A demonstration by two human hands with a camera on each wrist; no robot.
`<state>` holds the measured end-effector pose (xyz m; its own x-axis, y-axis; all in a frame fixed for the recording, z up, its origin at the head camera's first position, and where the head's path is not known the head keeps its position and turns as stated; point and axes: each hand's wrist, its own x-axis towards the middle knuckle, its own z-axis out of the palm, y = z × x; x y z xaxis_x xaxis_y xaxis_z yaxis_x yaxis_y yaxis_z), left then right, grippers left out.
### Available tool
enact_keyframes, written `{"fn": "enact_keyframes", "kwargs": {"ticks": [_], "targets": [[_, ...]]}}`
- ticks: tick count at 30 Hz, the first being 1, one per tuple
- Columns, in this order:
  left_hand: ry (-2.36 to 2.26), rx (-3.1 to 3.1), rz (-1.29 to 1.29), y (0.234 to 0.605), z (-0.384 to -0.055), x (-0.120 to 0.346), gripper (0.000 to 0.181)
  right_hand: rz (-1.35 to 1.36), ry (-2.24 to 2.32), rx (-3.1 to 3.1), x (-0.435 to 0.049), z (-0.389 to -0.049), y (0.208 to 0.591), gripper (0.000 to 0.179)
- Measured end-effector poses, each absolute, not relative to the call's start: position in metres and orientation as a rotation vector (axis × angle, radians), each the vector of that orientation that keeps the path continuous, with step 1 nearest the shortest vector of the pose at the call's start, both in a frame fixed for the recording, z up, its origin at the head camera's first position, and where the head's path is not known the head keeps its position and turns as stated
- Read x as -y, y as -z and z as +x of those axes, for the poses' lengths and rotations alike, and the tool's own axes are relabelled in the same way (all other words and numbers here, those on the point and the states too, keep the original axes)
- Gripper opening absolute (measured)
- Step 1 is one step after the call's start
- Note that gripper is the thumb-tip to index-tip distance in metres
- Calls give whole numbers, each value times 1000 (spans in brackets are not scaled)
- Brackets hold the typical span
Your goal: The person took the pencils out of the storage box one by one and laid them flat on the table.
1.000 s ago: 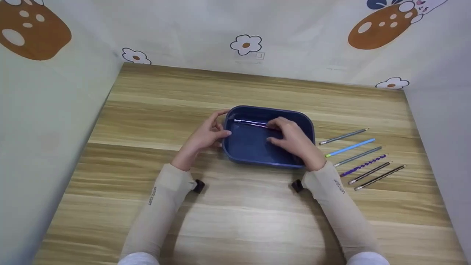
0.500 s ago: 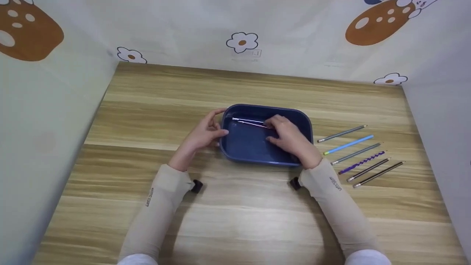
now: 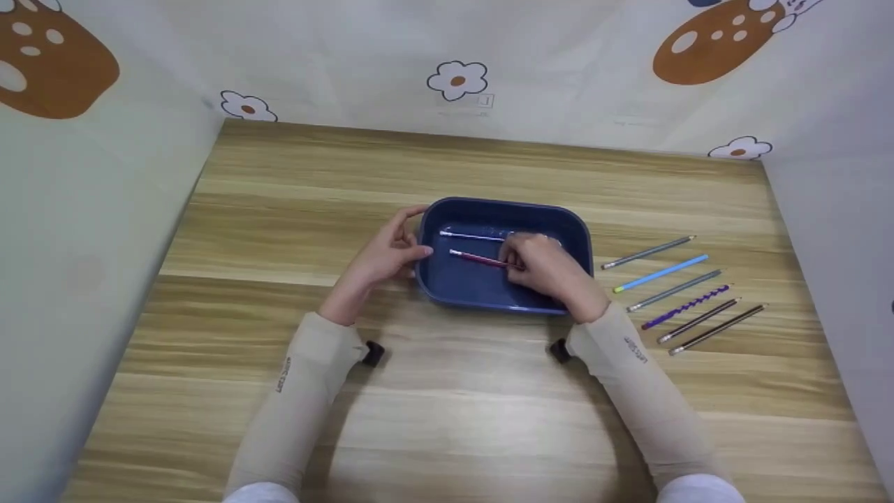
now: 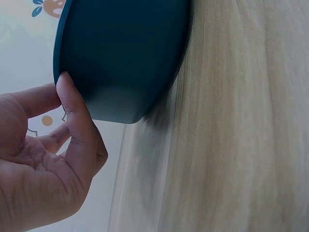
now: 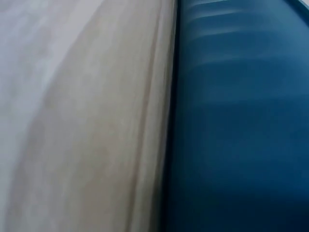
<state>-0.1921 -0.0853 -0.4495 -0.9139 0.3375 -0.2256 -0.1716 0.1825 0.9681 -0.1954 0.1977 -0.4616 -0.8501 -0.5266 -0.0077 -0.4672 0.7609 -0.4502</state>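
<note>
A dark blue rounded box (image 3: 457, 283) stands on the table, open at the top. My left hand (image 3: 384, 258) holds its left end; in the left wrist view the thumb and a finger pinch the rim. Inside the box, my right hand (image 3: 552, 269) pinches a reddish pencil (image 3: 471, 257) near its right part, which the fingers hide. A second, shiny pencil (image 3: 468, 236) lies behind it along the far wall, partly covered by the hand. The right wrist view shows just the blurred box wall (image 5: 241, 130) and table, not the hand.
Right of the box several pencils lie slanted in a row: a grey one (image 3: 649, 252), a light blue one (image 3: 660, 273), a spiral purple one (image 3: 686, 307) and dark striped ones (image 3: 719, 329) among them. Patterned cloth walls (image 3: 559, 77) border the wooden table (image 3: 314, 181).
My right fingers have closed on the reddish pencil and drawn it toward me, apart from the other pencil. The left hand stays at the box's rim. The head view has shifted slightly.
</note>
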Motion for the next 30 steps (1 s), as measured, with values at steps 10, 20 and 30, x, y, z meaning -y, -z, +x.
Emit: {"fn": "enact_keyframes", "kwargs": {"ticks": [10, 20, 30], "targets": [[-1794, -2061, 161, 448, -192, 84, 68, -838, 903, -2761, -203, -193, 455, 15], [-1733, -2147, 160, 448, -192, 83, 68, -921, 1037, -2674, -208, -188, 444, 13], [-1715, -2145, 173, 448, -190, 84, 69, -993, 1107, -2718, -216, -177, 425, 14]]}}
